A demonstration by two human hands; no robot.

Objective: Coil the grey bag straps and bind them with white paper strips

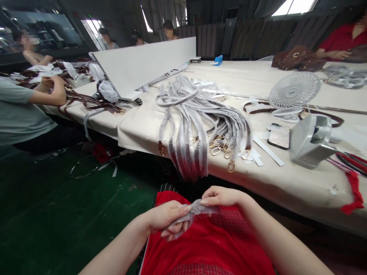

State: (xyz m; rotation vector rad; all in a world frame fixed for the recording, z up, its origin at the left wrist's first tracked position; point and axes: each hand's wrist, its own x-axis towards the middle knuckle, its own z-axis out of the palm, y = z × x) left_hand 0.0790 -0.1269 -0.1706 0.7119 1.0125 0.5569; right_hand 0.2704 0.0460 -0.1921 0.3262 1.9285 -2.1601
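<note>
A crumpled strip of translucent plastic wrap stretches between my two hands above my red apron. My left hand is closed around one part of it, with the fingers curled under. My right hand pinches the other end between thumb and fingertips. Whether anything lies inside the wrap is hidden by my fingers. In front of me, a heap of plastic-wrapped straps with gold clasps hangs over the table edge, apart from both hands.
On the cream-covered table stand a grey tape dispenser, a phone, a small white fan and paper strips. A white board rises behind the straps. Co-workers sit around the tables; one in a pale green shirt is at left.
</note>
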